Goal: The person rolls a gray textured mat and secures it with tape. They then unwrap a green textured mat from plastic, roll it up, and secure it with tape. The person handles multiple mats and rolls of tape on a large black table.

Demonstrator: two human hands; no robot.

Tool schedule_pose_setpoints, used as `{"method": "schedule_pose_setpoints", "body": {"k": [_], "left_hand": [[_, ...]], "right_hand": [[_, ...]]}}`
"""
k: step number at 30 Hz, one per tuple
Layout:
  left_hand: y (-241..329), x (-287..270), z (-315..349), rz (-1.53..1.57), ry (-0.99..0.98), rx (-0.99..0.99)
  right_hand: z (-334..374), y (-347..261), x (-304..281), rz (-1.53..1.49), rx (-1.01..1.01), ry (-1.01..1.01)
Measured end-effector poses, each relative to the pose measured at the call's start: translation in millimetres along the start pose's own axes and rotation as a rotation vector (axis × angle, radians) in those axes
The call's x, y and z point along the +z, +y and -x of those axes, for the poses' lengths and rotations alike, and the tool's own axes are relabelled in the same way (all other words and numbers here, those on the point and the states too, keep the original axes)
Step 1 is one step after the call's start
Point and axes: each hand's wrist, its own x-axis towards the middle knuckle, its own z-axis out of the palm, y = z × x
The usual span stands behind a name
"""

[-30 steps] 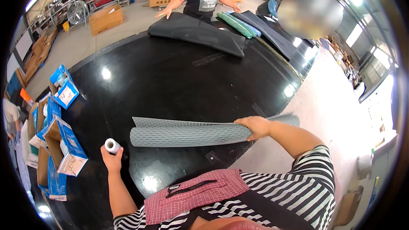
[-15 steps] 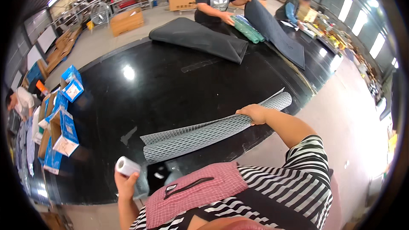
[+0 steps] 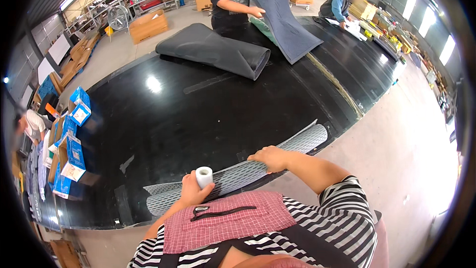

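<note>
A grey perforated mat point(image 3: 234, 178), rolled into a long tube with one edge loose, lies along the near side of the black table point(image 3: 163, 139). My right hand point(image 3: 270, 159) is closed over the upper edge of the mat, near its middle. In my left hand point(image 3: 193, 191) is a small white roll point(image 3: 204, 177), perhaps clear film, gripped with its end facing up. That hand is over the left half of the mat; whether it also presses on the mat, I cannot tell.
A folded dark grey mat point(image 3: 213, 50) rests on the table's far side. Across from me, a person point(image 3: 230, 0) holds up another dark mat point(image 3: 282, 15). Open blue boxes point(image 3: 74, 156) stand at the left edge. Two other people work at the far right and far left.
My left hand has brought the white roll rightward and up to the mat. The grey mat and my right hand have shifted left and nearer. The person opposite has lifted the dark mat higher.
</note>
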Motion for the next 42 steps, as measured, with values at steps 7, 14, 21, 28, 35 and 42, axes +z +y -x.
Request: {"method": "schedule_pose_setpoints", "body": {"k": [7, 14, 21, 28, 35, 42], "left_hand": [[8.1, 5.9, -15.2, -0.095, 0.151, 0.038], [-8.7, 10.7, -40.2, -0.189, 0.061, -0.100], [-26.8, 10.9, -44.0, -0.116, 0.037, -0.088], [-34.2, 7.2, -65.8, -0.056, 0.006, -0.060], [-40.2, 5.8, -91.4, -0.041, -0.058, -0.079], [-38.3, 7.1, -110.7, 0.102, 0.032, 0.005]], "right_hand": [[-14.5, 35.1, -6.2, -0.401, 0.023, -0.001], [-12.8, 65.0, 2.4, -0.388, -0.194, 0.304], [-10.8, 18.4, 17.6, -0.181, 0.113, 0.377], [-41.7, 2.4, 0.0, 0.001, 0.419, 0.299], [-61.1, 15.8, -8.2, 0.046, 0.464, 0.212], [-75.0, 24.8, -11.6, -0.070, 0.486, 0.246]]}}
